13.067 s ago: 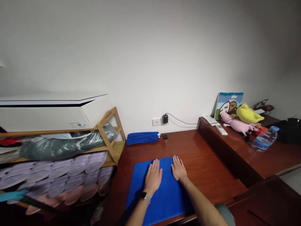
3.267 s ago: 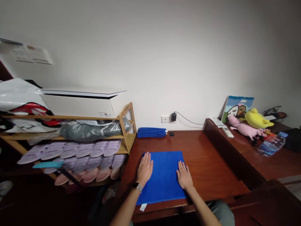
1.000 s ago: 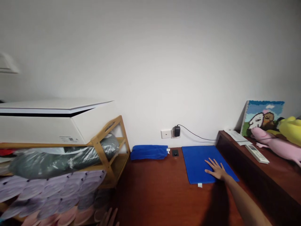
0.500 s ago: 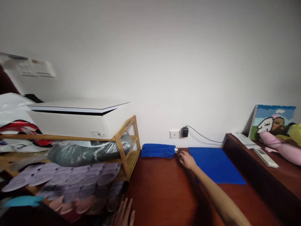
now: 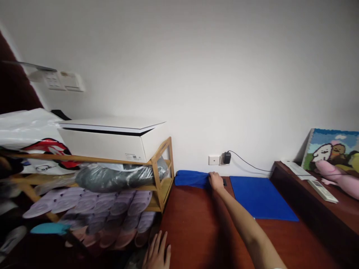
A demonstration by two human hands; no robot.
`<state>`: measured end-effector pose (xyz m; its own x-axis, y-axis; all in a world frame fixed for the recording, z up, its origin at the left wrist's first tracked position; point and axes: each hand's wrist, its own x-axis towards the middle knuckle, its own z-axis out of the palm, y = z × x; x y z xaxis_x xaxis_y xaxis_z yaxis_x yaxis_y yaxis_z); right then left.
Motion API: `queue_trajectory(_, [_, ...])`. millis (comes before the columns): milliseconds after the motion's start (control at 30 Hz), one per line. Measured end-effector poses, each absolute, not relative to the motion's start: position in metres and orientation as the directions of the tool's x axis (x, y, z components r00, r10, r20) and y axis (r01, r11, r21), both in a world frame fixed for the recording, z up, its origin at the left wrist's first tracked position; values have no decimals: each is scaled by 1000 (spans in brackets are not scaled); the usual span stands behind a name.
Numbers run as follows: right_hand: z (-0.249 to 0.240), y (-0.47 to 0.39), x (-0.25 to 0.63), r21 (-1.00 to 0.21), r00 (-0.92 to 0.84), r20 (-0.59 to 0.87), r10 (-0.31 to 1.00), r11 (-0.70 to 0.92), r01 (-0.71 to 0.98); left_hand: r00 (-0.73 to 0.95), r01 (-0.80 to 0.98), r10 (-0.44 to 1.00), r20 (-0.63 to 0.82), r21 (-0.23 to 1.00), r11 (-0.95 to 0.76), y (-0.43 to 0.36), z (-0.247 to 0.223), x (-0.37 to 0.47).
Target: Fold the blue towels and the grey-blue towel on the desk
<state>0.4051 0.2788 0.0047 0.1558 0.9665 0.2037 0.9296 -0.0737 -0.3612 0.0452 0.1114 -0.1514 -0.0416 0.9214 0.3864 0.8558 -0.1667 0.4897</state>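
A folded blue towel [image 5: 192, 178] lies against the wall at the far end of the reddish-brown desk [image 5: 190, 216]. My right hand [image 5: 215, 181] reaches forward to its right end, fingers curled closed on it; the fingertips are partly hidden. To the right of that hand, a second blue towel [image 5: 260, 196] is spread out flat in a neat rectangle. My left hand [image 5: 157, 252] is at the desk's left edge near the bottom of the view, fingers outstretched and holding nothing.
Left of the desk stands a wooden rack [image 5: 157, 175] with a white box [image 5: 103, 144] on top and rows of slippers [image 5: 112, 203] below. A black plug [image 5: 227, 157] trails a cable rightward. A raised ledge at right holds a remote [image 5: 322, 190] and a pink plush toy [image 5: 339, 177].
My right hand has moved left onto the end of the folded towel, covering its white tag. The view has swung left. My left hand stays by the desk edge.
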Motion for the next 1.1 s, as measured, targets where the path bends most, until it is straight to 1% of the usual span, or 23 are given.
queue_trajectory(67, [26, 265, 407, -422, 144, 276, 950, -15, 907, 10, 863, 925, 380, 464, -200, 109, -165, 41])
queue_trajectory(133, [47, 243, 410, -476, 154, 351, 924, 34, 879, 43, 868, 928, 371, 446, -218, 104, -168, 39])
queue_trajectory(167, [56, 228, 412, -538, 176, 380, 908, 62, 841, 49, 872, 925, 376, 435, -223, 103, -166, 40])
queue_trajectory(200, [63, 212, 414, -629, 208, 387, 898, 93, 772, 56, 875, 921, 386, 425, -231, 103, -164, 40])
queue_trajectory(233, [68, 193, 415, -740, 238, 363, 901, 123, 662, 65, 877, 915, 399, 414, -243, 104, -161, 41])
queue_trajectory(267, [70, 173, 416, -847, 256, 313, 915, 146, 511, 76, 878, 908, 413, 403, -257, 105, -159, 42])
queue_trajectory(300, [71, 151, 417, -928, 256, 246, 935, 151, 341, 82, 878, 899, 429, 396, -269, 106, -156, 42])
queue_trajectory(333, [70, 130, 416, -974, 238, 174, 956, 131, 186, 85, 877, 891, 447, 392, -280, 108, -153, 42])
queue_trajectory(367, [68, 108, 414, -992, 218, 112, 969, 97, 79, 89, 871, 881, 465, 393, -295, 108, -149, 42])
queue_trajectory(400, [65, 88, 410, -998, 206, 65, 976, 64, 14, 95, 861, 871, 483, 400, -315, 108, -145, 43])
queue_trajectory(433, [61, 68, 406, -999, 202, 36, 979, 40, -16, 105, 844, 860, 499, 413, -342, 107, -139, 45])
queue_trajectory(500, [54, 33, 396, -1000, 197, 29, 980, 30, -2, 109, 786, 842, 529, 472, -398, 99, -122, 55])
queue_trajectory(567, [49, 4, 384, -994, 158, 92, 983, 82, 70, 98, 682, 838, 536, 577, -449, 82, -93, 76])
queue_trajectory(633, [46, -21, 372, -971, 94, 192, 977, 175, 165, 120, 517, 851, 512, 699, -493, 57, -57, 105])
queue_trajectory(700, [46, -42, 361, -924, 39, 296, 954, 276, 264, 234, 322, 853, 466, 791, -520, 28, -19, 136])
queue_trajectory(767, [50, -61, 354, -866, 8, 385, 923, 359, 347, 335, 189, 857, 391, 863, -468, 0, 12, 159])
queue_trajectory(867, [58, -84, 350, -799, -6, 450, 893, 405, 445, 386, 103, 876, 289, 930, -352, -28, 37, 174])
queue_trajectory(933, [60, -97, 350, -764, 45, 480, 876, 393, 512, 371, 66, 895, 247, 955, -290, -39, 41, 175])
queue_trajectory(967, [59, -102, 349, -745, 101, 505, 857, 374, 552, 355, 52, 906, 233, 962, -268, -44, 41, 175])
queue_trajectory(1100, [41, -118, 339, -686, 347, 609, 713, 254, 681, 239, 34, 944, 227, 970, -242, -58, 34, 179])
